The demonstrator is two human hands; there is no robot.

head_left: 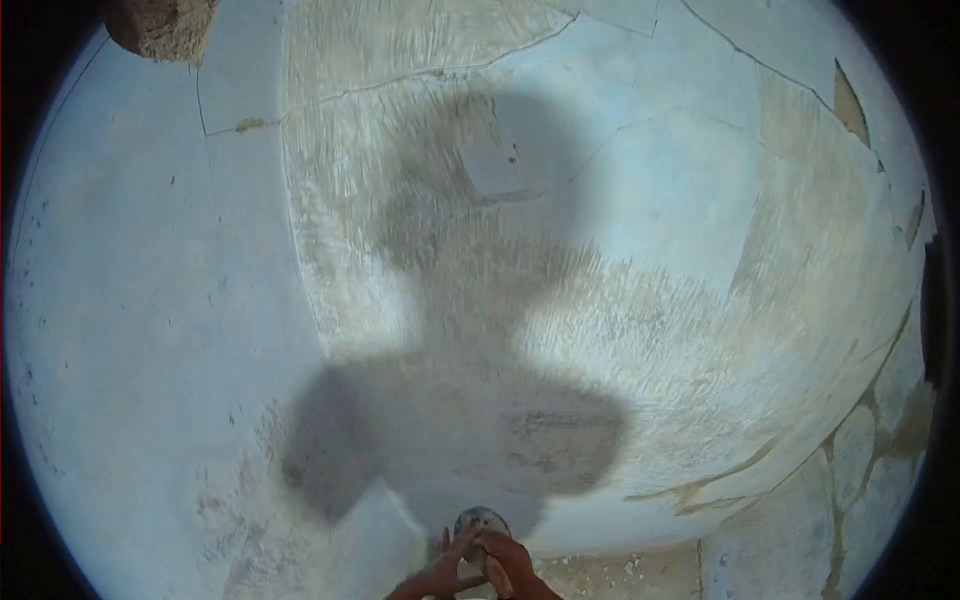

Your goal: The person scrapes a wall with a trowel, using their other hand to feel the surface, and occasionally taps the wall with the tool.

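At the bottom edge of the head view, both hands are close together around a small tool with a rounded, speckled grey head (482, 519). My right hand (516, 566) is closed on it, and a light brown piece like a handle (497, 577) shows beneath its fingers. My left hand (438, 576) meets the tool from the other side, its fingers pressed against it and one finger pointing up. The tool's exact kind is too small to tell. Behind it stands a pale blue plaster wall (640, 200) with broad scraped, streaky patches.
My head-and-shoulders shadow (450, 420) falls across the wall. Thin cracks run along its upper part. A rough brown hole (165, 28) is at the top left, and a chipped gap (850, 103) at the upper right. Irregular stone-like slabs (855, 450) lie at the lower right.
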